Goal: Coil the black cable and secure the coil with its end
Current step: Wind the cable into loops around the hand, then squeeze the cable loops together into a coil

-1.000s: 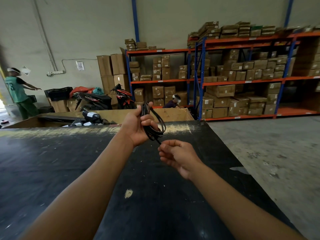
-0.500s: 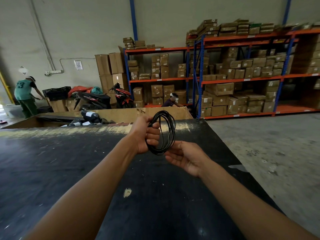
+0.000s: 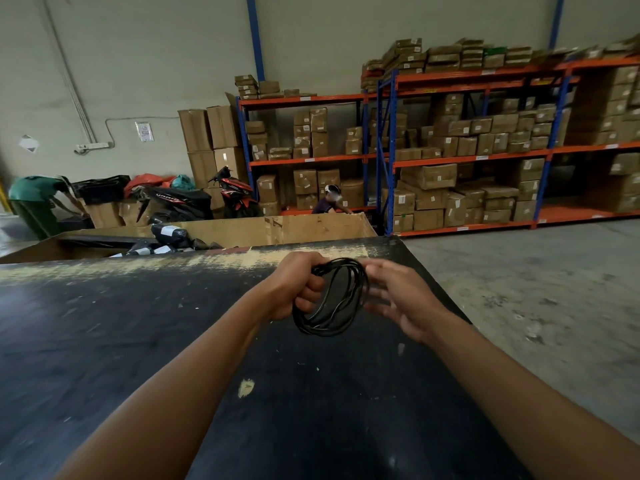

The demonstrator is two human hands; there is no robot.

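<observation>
right hand (image 3: 401,299): moved up beside coil (image 3: 330,297) | coil: lowered, hangs fuller from left hand (image 3: 298,285)

Glossy black cable (image 3: 329,299) above a scuffed, matt black tabletop (image 3: 104,341).

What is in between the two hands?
The black cable, wound into a coil, sits between the left hand and the right hand in the head view. The left hand grips one side; the blurred right hand is at the other.
</observation>
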